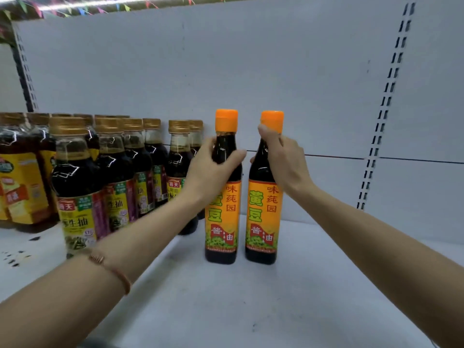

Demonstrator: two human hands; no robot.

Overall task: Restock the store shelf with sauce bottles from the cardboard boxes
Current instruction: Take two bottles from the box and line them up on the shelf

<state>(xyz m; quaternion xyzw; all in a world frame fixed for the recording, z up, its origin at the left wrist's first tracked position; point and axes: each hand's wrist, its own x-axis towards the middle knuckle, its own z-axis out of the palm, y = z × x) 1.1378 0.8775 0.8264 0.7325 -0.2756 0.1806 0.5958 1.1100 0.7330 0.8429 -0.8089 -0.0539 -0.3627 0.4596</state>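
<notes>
Hands on two soy sauce bottles, one each. Your left hand (pixel 209 169) wraps the shoulder of the left orange-cap bottle (pixel 222 212), fingers and thumb curled round the dark glass just below the cap; firm hold. Your right hand (pixel 282 159) grips the neck of the right orange-cap bottle (pixel 263 217), thumb up against the bottom edge of its orange cap (pixel 272 121). Both bottles stand upright on the white shelf (pixel 251 297), bases down, side by side with a narrow gap between them, orange-and-yellow labels facing you. They sit near the middle of the shelf, well forward of the white back panel (pixel 251 71). Just left of them is a block of gold-cap soy sauce bottles (pixel 115 177) in rows running front to back; your left forearm crosses in front of the nearest ones. Further left, at the frame edge, are bottles with yellow labels (pixel 20 187), partly cut off. A thin red bracelet (pixel 110 270) sits on your left forearm. A slotted upright (pixel 384 109) runs down the back panel on the right. Shelf surface to the right of the pair is bare white. No cardboard box is in view.
</notes>
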